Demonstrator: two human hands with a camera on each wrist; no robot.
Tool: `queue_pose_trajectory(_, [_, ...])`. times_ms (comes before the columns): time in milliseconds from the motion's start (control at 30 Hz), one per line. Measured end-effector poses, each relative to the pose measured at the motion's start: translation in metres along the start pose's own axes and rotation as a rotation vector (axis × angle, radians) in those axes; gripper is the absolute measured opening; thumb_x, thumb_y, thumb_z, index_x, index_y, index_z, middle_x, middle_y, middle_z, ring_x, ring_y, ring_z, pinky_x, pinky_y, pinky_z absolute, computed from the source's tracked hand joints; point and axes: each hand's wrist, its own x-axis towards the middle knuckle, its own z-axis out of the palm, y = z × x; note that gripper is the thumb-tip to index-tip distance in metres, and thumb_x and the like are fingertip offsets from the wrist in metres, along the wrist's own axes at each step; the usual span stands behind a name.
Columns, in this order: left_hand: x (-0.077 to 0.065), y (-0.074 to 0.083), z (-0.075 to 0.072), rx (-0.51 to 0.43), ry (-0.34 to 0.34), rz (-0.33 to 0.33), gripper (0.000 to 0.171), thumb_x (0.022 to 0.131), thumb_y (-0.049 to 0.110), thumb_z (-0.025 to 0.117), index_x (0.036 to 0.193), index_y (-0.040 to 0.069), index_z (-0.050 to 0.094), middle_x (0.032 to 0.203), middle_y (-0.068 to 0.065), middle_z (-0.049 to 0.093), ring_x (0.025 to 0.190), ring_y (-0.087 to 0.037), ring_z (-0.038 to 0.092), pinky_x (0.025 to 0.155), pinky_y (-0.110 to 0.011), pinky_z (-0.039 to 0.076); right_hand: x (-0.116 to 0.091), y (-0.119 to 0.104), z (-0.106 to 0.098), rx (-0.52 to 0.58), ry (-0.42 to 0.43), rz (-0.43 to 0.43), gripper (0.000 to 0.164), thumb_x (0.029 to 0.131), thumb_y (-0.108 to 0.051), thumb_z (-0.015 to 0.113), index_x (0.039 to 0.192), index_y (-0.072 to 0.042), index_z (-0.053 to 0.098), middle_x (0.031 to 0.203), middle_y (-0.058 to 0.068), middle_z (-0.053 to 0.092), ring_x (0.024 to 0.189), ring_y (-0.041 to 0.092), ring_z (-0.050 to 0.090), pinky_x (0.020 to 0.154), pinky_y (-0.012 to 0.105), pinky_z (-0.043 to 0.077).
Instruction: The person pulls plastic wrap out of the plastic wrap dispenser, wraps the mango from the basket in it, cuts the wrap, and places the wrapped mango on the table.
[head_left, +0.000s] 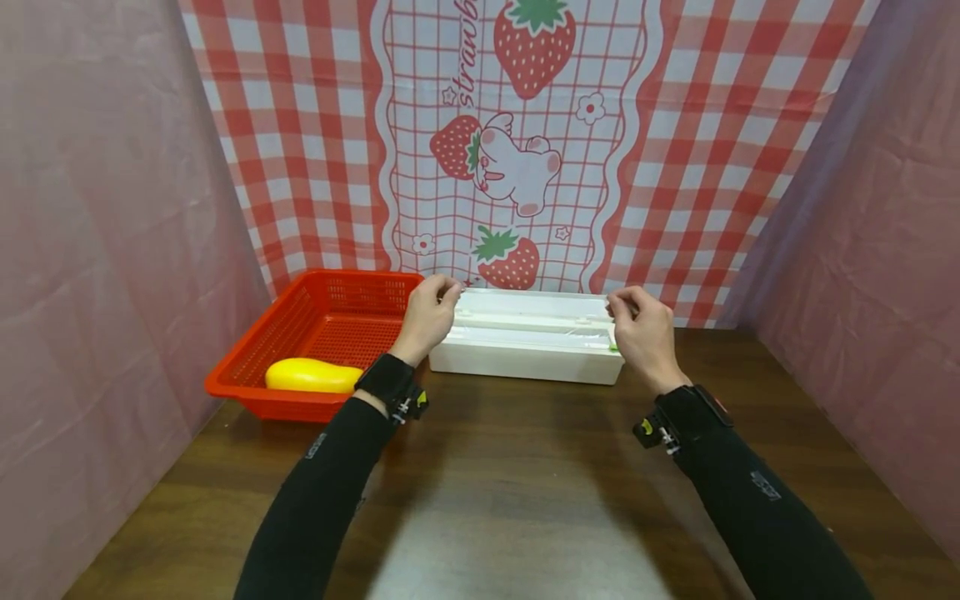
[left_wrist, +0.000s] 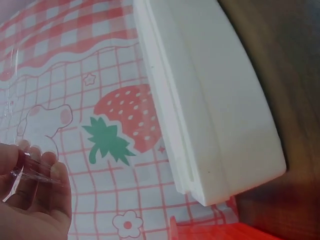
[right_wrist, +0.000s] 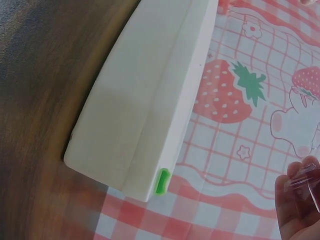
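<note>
A long white cling film dispenser lies on the table in front of the cloth, its lid tipped back. Thin clear cling film stretches between the hands above it. My left hand pinches one corner of the film over the dispenser's left end. Over the right end, my right hand pinches the other corner, and crumpled film shows at its fingers in the right wrist view. A green slider sits at the dispenser's right end. The film's middle is nearly invisible.
Left of the dispenser stands a red plastic basket, close to the left forearm. Inside it lies a smooth, elongated yellow object, perhaps a vegetable. A strawberry-print cloth hangs behind, with pink curtains at both sides. The wooden table extends toward me.
</note>
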Motion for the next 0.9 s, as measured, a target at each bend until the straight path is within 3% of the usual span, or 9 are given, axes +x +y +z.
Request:
queue_pose_trajectory(267, [0.001, 0.005, -0.003, 0.002, 0.001, 0.02, 0.021, 0.106, 0.013, 0.054, 0.107, -0.003, 0.067, 0.105, -0.018, 0.064, 0.099, -0.031, 0.059, 0.087, -0.043, 0.048, 0.001, -0.004, -0.004, -0.008, 0.015, -0.009, 0.018, 0.102, -0.011, 0.06, 0.101, 0.004, 0.07, 0.086, 0.016, 0.07, 0.071, 0.008, 0.057, 0.065, 0.015, 0.042])
queue_pose_trajectory(900, [-0.002, 0.015, -0.012, -0.005, 0.012, 0.065, 0.02, 0.105, 0.012, 0.055, 0.106, -0.003, 0.068, 0.103, -0.018, 0.064, 0.096, -0.031, 0.06, 0.085, -0.042, 0.048, 0.001, -0.013, -0.01, -0.029, 0.036, -0.063, 0.018, 0.102, -0.008, 0.06, 0.104, 0.006, 0.07, 0.092, 0.02, 0.071, 0.076, 0.009, 0.058, 0.068, 0.013, 0.041])
